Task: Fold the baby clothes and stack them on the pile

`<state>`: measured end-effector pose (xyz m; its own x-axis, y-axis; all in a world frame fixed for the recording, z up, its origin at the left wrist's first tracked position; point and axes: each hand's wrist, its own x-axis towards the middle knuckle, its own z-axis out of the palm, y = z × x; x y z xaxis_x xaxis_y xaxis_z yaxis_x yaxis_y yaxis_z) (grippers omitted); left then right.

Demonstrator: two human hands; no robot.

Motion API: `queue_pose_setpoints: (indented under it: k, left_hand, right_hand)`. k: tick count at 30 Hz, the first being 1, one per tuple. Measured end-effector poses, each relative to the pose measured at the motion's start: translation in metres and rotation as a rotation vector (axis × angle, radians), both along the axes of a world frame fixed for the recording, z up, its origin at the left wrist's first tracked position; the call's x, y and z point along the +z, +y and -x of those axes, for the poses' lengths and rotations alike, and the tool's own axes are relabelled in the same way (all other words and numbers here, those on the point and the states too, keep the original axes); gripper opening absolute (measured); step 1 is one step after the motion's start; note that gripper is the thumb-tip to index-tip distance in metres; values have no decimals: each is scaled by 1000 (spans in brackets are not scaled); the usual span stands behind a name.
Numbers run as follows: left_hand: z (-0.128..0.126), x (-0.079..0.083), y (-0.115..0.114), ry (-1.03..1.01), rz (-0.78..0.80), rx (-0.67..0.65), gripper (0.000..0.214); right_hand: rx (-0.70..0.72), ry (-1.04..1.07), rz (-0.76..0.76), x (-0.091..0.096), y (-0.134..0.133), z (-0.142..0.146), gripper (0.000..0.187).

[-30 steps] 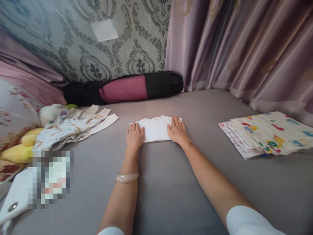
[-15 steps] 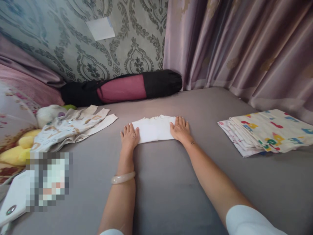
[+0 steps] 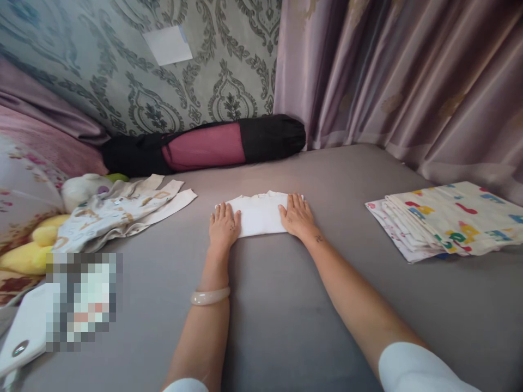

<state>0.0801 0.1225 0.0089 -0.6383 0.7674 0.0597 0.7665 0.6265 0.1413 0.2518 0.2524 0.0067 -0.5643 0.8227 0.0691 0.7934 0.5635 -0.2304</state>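
A folded white garment (image 3: 261,215) lies flat on the grey bed sheet (image 3: 269,305), a wavy, neckline-like edge along its far side. My left hand (image 3: 224,224) rests palm down on its left end, fingers stretched out and pointing away from me. On the right end lies my right hand (image 3: 297,215), also flat with its fingers extended. Neither hand grips the cloth. Both palms hide the garment's two ends.
Folded patterned cloths (image 3: 453,220) are stacked at right. Printed baby clothes (image 3: 118,212) lie at left beside plush toys (image 3: 41,245). A white device (image 3: 28,326) sits front left. A black and pink long bag (image 3: 204,144) lies along the wall; curtains (image 3: 368,71) hang right.
Both hands have slid slightly inward over the white garment, the left toward the right and the right a little toward the left. The garment stays in place.
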Motion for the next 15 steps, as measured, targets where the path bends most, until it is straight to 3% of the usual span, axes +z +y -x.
queue_pose_setpoints:
  k: [10,15]
  left_hand:
    - [0,2,1,33,-35,5,61]
    - [-11,1,9,72,-87,-96,60]
  right_hand:
    - [5,12,-69,3,-2,2,63]
    - [106,39,-63,4,-13,11,63]
